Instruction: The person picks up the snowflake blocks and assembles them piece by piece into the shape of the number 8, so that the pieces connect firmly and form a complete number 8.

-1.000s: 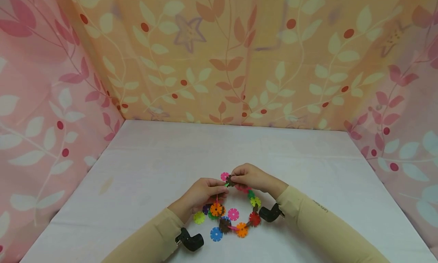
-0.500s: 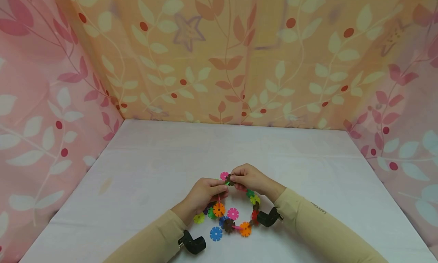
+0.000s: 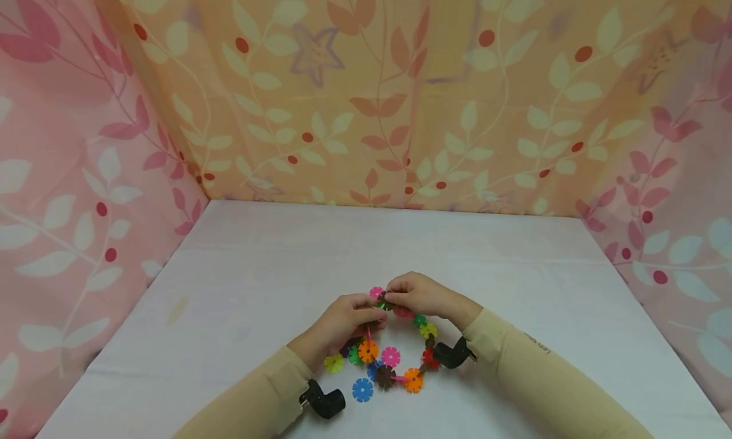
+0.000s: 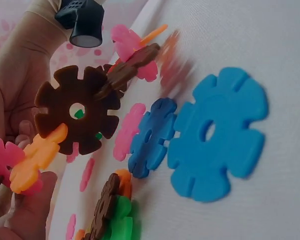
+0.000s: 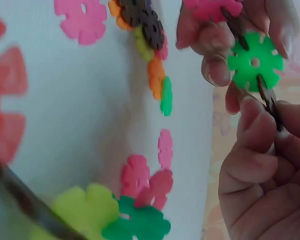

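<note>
**Green slotted disc (image 5: 246, 62) held where both hands meet, beyond the blue one**

I take the bright blue disc (image 3: 357, 395), lying on the white counter (image 3: 486, 261), as my landmark. Beyond it, the left hand (image 3: 345, 321) grips the green piece near its rim, though its exact contact is partly hidden from me. Beyond and to the blue disc's right, the right hand (image 3: 420, 293) pinches a brown disc (image 5: 271, 100) that stands edge-on in one of the green slots.

I judge the hands face each other so that one steadies while the other guides; pinching the brown piece by its far edge would leave the slot area clear. The loose pieces seem kept close for easy reach: a pink disc (image 3: 391, 357) sits beyond and right of the blue landmark, a lime disc (image 3: 333, 363) beyond and left, a darker blue disc (image 4: 152, 142) just beside it.

The green piece looks thin, flat and plastic, with rounded petals, short slots and a round centre hole. It belongs to a many-coloured chain curving round to the landmark's right, where I pick out an orange disc (image 3: 413, 381), a red disc (image 3: 431, 359) and a yellow disc (image 3: 429, 331). Neighbours sit at differing angles, some face-on, some edge-on.
</note>
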A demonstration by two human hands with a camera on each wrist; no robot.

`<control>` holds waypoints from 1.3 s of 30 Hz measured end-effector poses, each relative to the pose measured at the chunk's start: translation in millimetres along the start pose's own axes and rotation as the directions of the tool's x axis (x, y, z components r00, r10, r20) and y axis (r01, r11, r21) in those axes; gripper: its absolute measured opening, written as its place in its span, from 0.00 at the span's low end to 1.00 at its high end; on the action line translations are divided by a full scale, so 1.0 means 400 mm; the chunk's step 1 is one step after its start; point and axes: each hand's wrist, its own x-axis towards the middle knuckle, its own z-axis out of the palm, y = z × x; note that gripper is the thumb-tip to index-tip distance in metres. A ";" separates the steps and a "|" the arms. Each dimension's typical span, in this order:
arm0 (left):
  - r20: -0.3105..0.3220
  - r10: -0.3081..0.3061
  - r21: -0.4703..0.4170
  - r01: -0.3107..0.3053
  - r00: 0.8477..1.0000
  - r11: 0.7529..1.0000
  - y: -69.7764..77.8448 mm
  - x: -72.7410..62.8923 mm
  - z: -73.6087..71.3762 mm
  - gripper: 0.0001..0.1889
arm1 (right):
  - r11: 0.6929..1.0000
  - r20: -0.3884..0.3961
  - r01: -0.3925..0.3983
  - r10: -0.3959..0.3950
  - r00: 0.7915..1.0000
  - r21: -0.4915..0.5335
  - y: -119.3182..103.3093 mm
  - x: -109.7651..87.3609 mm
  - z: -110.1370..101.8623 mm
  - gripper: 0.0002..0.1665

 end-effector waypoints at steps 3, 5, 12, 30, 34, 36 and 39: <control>0.015 -0.013 -0.002 0.013 1.000 1.000 0.000 0.001 -0.002 0.17 | 1.000 -0.030 -0.022 0.022 0.999 -0.011 0.001 0.002 -0.014 0.14; 0.010 -0.030 -0.009 0.030 0.999 0.999 -0.002 0.001 -0.004 0.15 | 0.998 -0.063 -0.043 0.040 0.997 -0.044 0.007 0.005 -0.025 0.14; -0.022 -0.093 -0.015 0.093 0.995 0.996 -0.008 0.002 -0.005 0.12 | 0.927 -0.110 -0.180 0.151 0.982 -0.330 0.042 0.027 -0.046 0.04; -0.067 -0.136 -0.005 0.135 0.989 0.991 -0.012 0.011 -0.003 0.12 | 0.841 0.044 -0.136 0.187 0.981 -0.524 0.030 0.057 0.007 0.14; -0.091 -0.139 0.034 0.142 0.986 0.989 -0.011 0.009 -0.006 0.13 | 0.868 0.074 -0.075 0.127 0.989 -0.490 0.034 0.056 -0.003 0.13; -0.096 -0.134 0.051 0.139 0.986 0.989 -0.010 0.008 -0.007 0.13 | 0.887 0.073 -0.046 0.089 0.993 -0.459 0.037 0.054 -0.009 0.12; -0.092 -0.126 0.053 0.131 0.988 0.990 -0.008 0.007 -0.007 0.12 | 0.918 0.051 -0.012 0.034 0.998 -0.396 0.038 0.048 -0.019 0.10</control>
